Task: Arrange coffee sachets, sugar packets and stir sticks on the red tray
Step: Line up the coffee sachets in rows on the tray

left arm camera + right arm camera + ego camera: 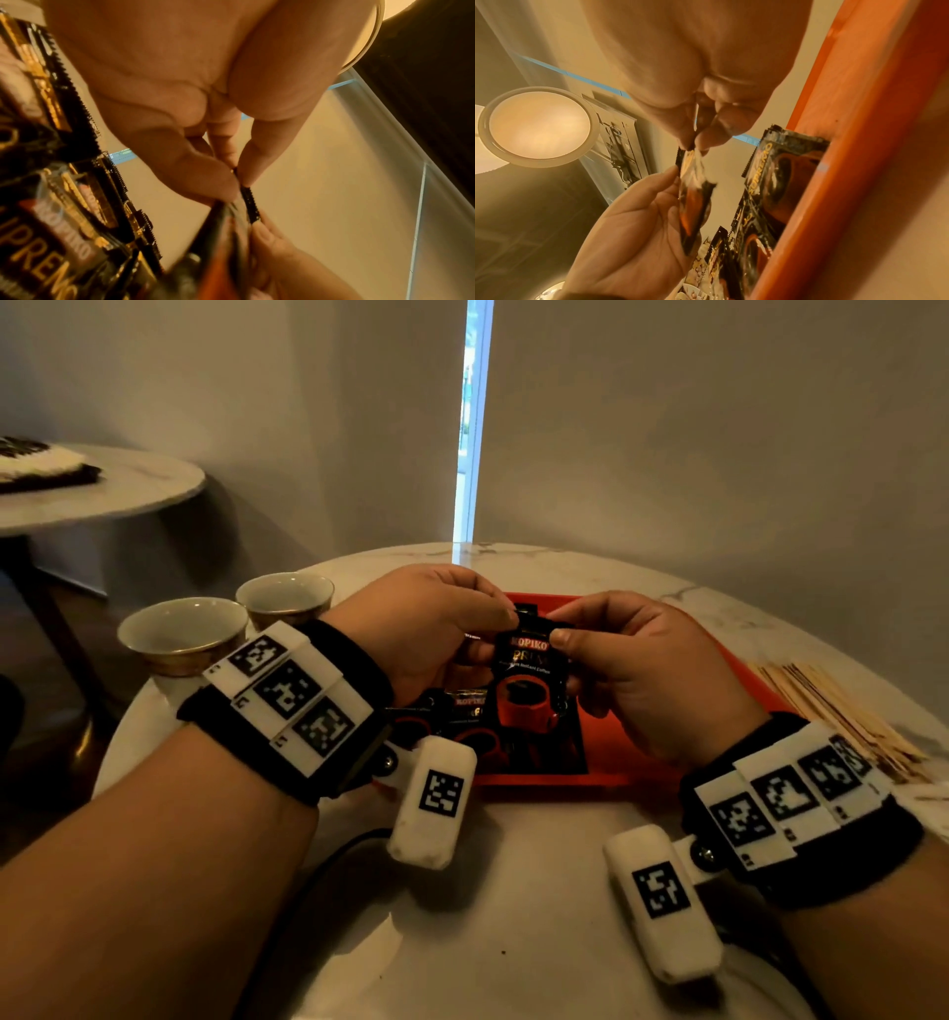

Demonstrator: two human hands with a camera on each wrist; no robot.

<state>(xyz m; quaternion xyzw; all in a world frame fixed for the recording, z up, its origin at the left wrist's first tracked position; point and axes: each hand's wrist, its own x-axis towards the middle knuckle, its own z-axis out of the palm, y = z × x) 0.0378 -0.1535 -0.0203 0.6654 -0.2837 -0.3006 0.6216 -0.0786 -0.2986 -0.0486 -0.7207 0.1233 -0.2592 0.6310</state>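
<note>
Both my hands pinched one Kopiko coffee sachet (529, 680) by its top edge: left hand (426, 629) at 10 o'clock, right hand (631, 670) at 2. Long axis upright, above the red tray (606, 762), other sachets (462, 716) beneath.

Bare forearms wearing tracked wristbands

Each wrist is wearing a wide black fabric wristband (328, 711) carrying a white plastic plate with three black-and-white square markers; the right black fabric wristband (821, 824) is matching it. A white rounded camera pod (434, 801) with one marker is hanging under each band on a small ball joint.
</note>
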